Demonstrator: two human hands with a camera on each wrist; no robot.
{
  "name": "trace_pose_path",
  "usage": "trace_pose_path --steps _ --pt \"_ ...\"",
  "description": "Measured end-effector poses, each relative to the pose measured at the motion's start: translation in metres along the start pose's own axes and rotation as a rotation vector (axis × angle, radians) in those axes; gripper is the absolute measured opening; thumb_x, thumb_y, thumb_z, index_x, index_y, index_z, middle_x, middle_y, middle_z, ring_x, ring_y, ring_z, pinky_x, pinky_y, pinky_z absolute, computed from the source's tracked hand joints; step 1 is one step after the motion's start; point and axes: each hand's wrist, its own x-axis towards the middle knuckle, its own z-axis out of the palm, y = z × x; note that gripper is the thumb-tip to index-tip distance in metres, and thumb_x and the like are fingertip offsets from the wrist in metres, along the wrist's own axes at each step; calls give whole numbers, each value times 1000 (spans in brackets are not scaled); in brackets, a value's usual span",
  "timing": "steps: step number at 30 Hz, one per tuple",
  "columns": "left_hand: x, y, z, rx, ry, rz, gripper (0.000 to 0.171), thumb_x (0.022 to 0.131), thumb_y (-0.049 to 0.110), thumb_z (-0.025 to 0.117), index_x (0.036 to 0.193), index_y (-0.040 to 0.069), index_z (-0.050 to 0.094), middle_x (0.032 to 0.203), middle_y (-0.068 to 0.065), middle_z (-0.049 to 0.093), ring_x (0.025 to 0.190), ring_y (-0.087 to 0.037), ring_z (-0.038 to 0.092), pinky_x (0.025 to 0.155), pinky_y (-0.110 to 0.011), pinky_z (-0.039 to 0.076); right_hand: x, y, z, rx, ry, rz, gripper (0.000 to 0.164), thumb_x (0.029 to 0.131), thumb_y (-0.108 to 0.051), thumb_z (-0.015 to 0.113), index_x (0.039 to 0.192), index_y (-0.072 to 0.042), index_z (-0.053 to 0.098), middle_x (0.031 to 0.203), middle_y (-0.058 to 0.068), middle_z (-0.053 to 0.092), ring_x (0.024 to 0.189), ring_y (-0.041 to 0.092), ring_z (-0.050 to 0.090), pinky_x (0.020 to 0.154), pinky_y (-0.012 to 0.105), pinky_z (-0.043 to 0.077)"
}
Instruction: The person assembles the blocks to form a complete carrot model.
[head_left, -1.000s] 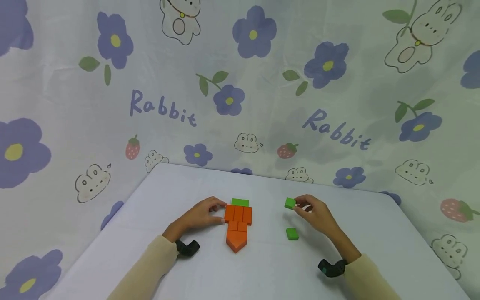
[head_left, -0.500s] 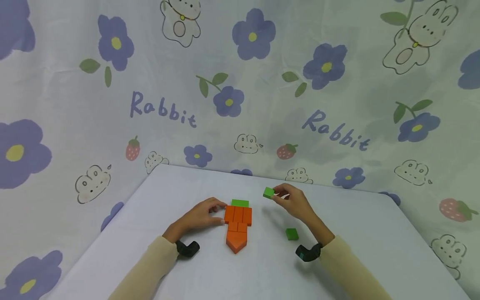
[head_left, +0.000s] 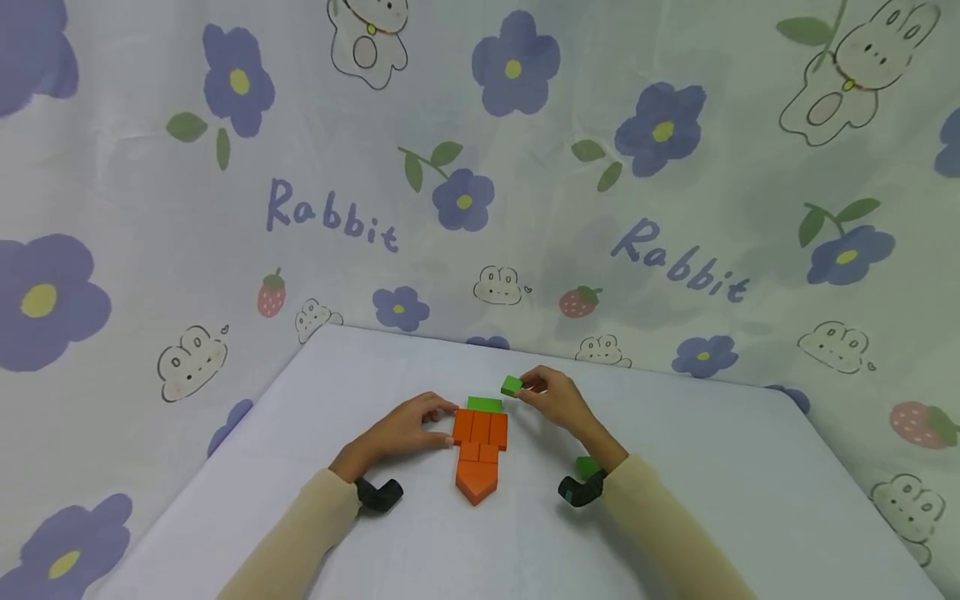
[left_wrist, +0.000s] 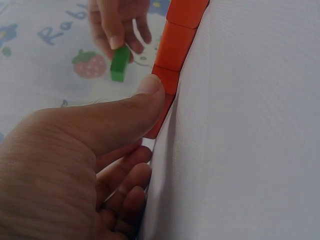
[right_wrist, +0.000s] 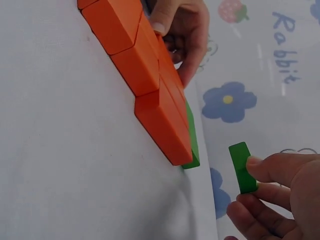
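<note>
In the head view, several orange blocks (head_left: 477, 479) lie together as a flat figure with a pointed near end. A flat green block (head_left: 484, 404) lies along its far edge. My left hand (head_left: 408, 425) rests at the figure's left side, thumb and index finger at the near and far corners of the leftmost long orange block (head_left: 462, 427). My right hand (head_left: 557, 398) pinches a small green block (head_left: 512, 386) between thumb and fingers, raised beyond the figure's far right corner. In the right wrist view this green block (right_wrist: 242, 167) is apart from the figure.
Another green block (head_left: 585, 467) lies on the white table (head_left: 450, 558), partly hidden behind the right wrist's black camera (head_left: 581, 490). A patterned curtain (head_left: 525, 167) hangs at the table's far edge.
My right hand has carried its green block leftward, from the right part of the table to near the figure's far end. My left hand has stayed beside the orange blocks.
</note>
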Motion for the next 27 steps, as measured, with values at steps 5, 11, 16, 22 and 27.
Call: trace_pose_path --steps 5,11,16,22,27 --pt "1 2 -2 0 3 -4 55 85 42 78 132 19 63 123 4 61 106 -13 55 97 -41 49 4 0 10 20 -7 49 28 90 -25 75 112 -10 68 106 5 69 98 20 62 82 35 55" --pt "1 2 -1 12 -1 -14 54 85 41 78 132 20 62 123 5 61 105 -11 54 96 -38 49 8 8 17 25 -10 91 28 89 -24 76 113 -9 68 107 6 70 98 20 64 73 30 55" --pt "0 2 -2 -8 2 -11 55 84 40 79 132 19 62 122 4 62 105 -12 55 96 -40 49 11 12 21 20 -1 67 29 89 -23 76 112 -7 69 105 7 70 96 21 65 73 30 55" --pt "0 2 -1 -31 -9 -10 56 85 43 78 133 20 62 125 4 61 107 -13 54 97 -41 48 12 18 25 4 4 52 25 89 -22 76 109 -7 71 100 6 72 90 18 64 72 30 54" --pt "-1 2 -1 -34 -12 -13 57 85 43 78 134 20 61 124 4 61 106 -13 53 96 -41 48 13 21 28 -32 -17 51 24 89 -20 75 109 -6 71 101 7 68 89 18 61 78 32 54"
